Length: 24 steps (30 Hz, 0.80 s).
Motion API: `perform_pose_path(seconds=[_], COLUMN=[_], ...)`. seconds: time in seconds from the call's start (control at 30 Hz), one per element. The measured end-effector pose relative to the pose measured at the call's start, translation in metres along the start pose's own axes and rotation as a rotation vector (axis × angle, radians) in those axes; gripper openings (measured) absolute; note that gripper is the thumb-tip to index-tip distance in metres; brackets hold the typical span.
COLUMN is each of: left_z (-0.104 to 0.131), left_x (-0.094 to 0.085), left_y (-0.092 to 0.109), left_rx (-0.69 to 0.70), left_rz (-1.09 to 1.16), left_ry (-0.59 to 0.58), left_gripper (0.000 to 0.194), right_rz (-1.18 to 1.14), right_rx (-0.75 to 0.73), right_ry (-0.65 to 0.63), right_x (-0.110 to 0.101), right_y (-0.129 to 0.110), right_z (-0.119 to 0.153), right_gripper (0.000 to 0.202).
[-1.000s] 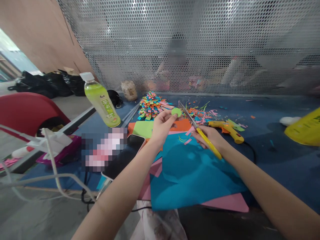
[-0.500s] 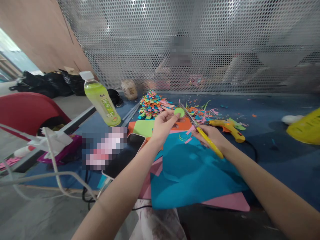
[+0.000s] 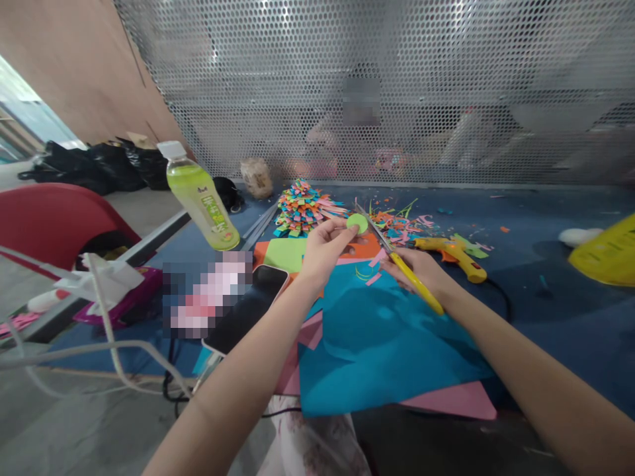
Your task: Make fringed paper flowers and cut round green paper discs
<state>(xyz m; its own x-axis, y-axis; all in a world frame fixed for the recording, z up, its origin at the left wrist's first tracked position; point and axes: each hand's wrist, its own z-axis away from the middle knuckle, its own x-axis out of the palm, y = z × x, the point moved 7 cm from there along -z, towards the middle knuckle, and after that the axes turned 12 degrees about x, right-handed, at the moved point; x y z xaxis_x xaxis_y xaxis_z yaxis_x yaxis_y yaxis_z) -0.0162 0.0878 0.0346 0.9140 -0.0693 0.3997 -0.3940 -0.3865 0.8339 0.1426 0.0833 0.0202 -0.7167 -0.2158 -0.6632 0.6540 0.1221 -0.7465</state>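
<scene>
Pinched between the thumb and fingers of my left hand (image 3: 326,246) is a small green paper circle (image 3: 356,224). My right hand (image 3: 413,264) grips scissors (image 3: 415,283) with yellow handles, their blades pointing up and left, close to the circle's right edge. Below both hands lies a large blue paper sheet (image 3: 397,350), with pink paper (image 3: 456,400) under it. Thin green trimmings and pink strips (image 3: 374,279) rest near the sheet's top edge. Behind my left hand stands a multicoloured cone of paper pieces (image 3: 299,208).
Colourful paper scraps (image 3: 397,225) are heaped behind the scissors. A yellow glue gun (image 3: 454,254) with a black cord lies to the right. On the left are a phone (image 3: 245,311), a drink bottle (image 3: 201,198) and white cables (image 3: 106,317). A perforated metal panel (image 3: 278,79) borders the table's back.
The green circle has shifted very slightly in my left hand. Both hands and the scissors stay almost in the same place.
</scene>
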Motion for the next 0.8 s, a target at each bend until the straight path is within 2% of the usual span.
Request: perform_pose_path(seconds=[0.8], left_z=[0.0000], left_x=[-0.0009], left_y=[0.0003], left_rx=[-0.006], left_rz=[-0.023], left_ry=[-0.010], left_gripper=[0.027], right_rz=[0.012], right_rx=[0.002], right_ry=[0.007], right_x=[-0.0023], right_y=[-0.0011], right_z=[-0.0004], right_gripper=[0.046])
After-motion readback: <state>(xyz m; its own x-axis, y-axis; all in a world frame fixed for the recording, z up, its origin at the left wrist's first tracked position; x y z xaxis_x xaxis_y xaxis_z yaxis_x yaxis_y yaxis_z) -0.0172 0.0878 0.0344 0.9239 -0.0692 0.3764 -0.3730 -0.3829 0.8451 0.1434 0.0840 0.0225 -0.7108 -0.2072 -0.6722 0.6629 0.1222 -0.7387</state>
